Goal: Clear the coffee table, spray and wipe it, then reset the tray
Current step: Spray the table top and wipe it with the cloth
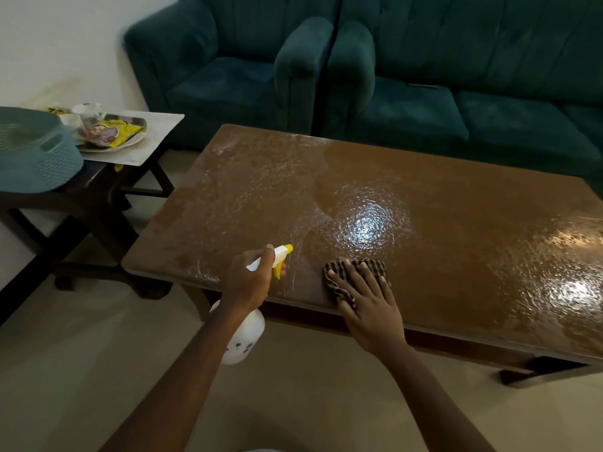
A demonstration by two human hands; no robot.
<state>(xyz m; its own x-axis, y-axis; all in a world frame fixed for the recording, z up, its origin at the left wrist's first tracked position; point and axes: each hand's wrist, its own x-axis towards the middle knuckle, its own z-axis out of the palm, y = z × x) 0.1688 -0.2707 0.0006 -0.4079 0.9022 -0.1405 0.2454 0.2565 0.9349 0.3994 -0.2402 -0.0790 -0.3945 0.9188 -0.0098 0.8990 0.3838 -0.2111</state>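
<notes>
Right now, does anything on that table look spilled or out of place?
Nothing alarming. The coffee table looks wet and streaky, which fits the spray bottle in the left hand and the cloth under the right hand. On the side table, a white mat juts past the edge.

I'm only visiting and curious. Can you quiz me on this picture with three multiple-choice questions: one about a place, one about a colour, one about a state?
1. Where does the tray sit? A) floor B) side table C) sofa
2. What colour is the nozzle on the spray bottle? A) yellow B) red C) green
3. What is the right hand doing? A) gripping the bottle B) hanging idle C) pressing flat on the cloth
Answers: 1 B, it rests beside the basket there; 2 A, yellow shows above the left hand; 3 C, its straight fingers lie on the striped cloth.
</notes>
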